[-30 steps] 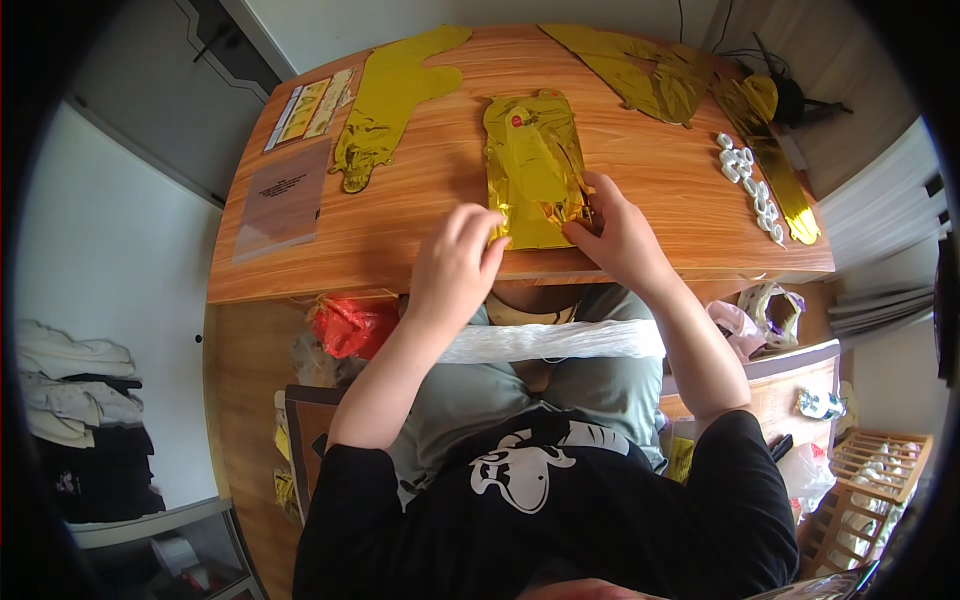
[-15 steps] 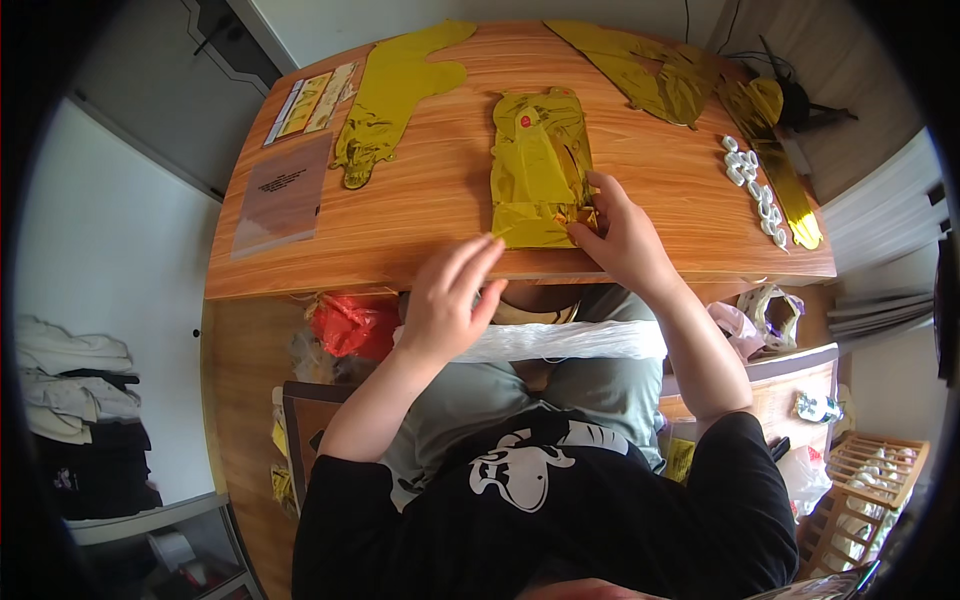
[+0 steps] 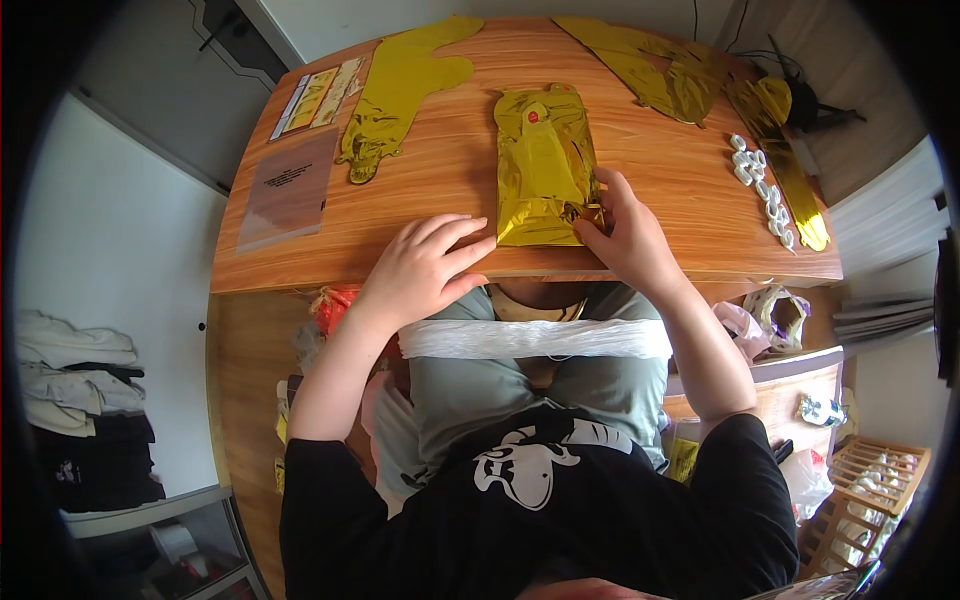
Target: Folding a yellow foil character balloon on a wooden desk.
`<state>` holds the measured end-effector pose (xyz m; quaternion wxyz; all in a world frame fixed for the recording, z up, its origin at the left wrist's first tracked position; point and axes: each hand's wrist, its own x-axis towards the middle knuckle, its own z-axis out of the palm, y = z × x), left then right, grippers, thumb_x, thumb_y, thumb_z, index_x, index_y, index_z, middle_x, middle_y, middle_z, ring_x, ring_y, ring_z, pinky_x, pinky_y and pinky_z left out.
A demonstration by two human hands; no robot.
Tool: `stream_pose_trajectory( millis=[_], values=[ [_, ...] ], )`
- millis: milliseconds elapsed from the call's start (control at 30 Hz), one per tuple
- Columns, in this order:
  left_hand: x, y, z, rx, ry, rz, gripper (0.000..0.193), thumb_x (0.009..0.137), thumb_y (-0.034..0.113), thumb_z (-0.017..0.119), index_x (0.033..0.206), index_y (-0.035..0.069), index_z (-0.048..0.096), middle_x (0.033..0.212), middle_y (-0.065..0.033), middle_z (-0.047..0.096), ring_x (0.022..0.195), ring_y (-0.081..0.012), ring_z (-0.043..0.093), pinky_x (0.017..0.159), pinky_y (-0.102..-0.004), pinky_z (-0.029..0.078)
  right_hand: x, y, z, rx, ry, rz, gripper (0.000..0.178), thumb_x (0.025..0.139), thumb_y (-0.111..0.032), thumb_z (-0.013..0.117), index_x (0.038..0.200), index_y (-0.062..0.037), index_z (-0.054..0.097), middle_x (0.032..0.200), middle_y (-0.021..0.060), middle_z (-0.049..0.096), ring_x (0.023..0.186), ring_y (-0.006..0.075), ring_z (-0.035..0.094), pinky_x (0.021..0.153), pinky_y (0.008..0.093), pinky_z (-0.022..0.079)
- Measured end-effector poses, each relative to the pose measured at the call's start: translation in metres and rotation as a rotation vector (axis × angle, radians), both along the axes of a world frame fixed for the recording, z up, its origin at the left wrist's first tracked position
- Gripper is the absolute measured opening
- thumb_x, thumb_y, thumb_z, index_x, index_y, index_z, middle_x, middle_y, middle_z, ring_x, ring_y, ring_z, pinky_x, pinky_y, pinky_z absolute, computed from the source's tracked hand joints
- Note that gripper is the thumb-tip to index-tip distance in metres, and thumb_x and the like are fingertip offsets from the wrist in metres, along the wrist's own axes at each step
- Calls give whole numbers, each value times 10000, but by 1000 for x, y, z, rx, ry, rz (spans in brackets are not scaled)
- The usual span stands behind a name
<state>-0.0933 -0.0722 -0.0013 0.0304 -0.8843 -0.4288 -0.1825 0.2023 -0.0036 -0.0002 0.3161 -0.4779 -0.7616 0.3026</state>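
A folded, flat gold foil balloon with a small red spot near its far end lies on the wooden table, close to the front edge. My right hand is curled over its near right corner, the thumb on top of the foil and the other fingers along its side, partly hidden. At the near left corner my left hand is open with fingers spread, one fingertip just at the foil's edge. A white bundle of thin strands lies across my lap.
At the far left lies an unfolded gold foil balloon, with a clear printed bag and a colourful card beside it. More gold foil is at the far right. Small white rolls lie near the right edge.
My left hand has moved left and flattened, fingers spreading beside the near left corner. The foil balloon's near end looks smoother. My right hand remains at the right corner.
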Motion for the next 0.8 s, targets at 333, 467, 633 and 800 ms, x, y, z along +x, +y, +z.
stream_pose_trajectory(
  millis=[333, 467, 633, 800],
  values=[
    [10, 0, -4, 187, 22, 16, 446, 881, 382, 727, 1284, 193, 699, 1357, 1, 631, 1293, -210, 547, 1082, -433, 378, 0, 2, -4, 25, 15, 13, 611, 890, -74, 729, 1416, -14, 424, 925, 172, 690, 792, 263, 677, 742, 358, 536],
    [13, -5, -12, 179, 37, 7, 454, 885, 398, 720, 1290, 193, 698, 1350, 15, 635, 1279, -186, 549, 1065, -417, 364, 1, 2, -4, 33, -26, 2, 613, 889, -71, 729, 1416, -15, 423, 929, 177, 693, 796, 268, 682, 743, 360, 538],
    [11, -5, -18, 234, 80, 11, 442, 893, 412, 721, 1267, 179, 697, 1345, 40, 628, 1262, -165, 550, 1046, -409, 387, -1, 1, 2, 9, -38, -7, 615, 888, -68, 729, 1418, -13, 422, 932, 184, 697, 804, 276, 683, 749, 359, 539],
    [10, -5, -12, 170, 45, 11, 434, 901, 403, 719, 1262, 164, 696, 1346, 29, 630, 1268, -185, 549, 1045, -420, 384, -1, 2, -1, 12, -29, -4, 613, 893, -73, 726, 1421, -14, 421, 945, 182, 700, 800, 273, 678, 744, 358, 535]
  ],
)
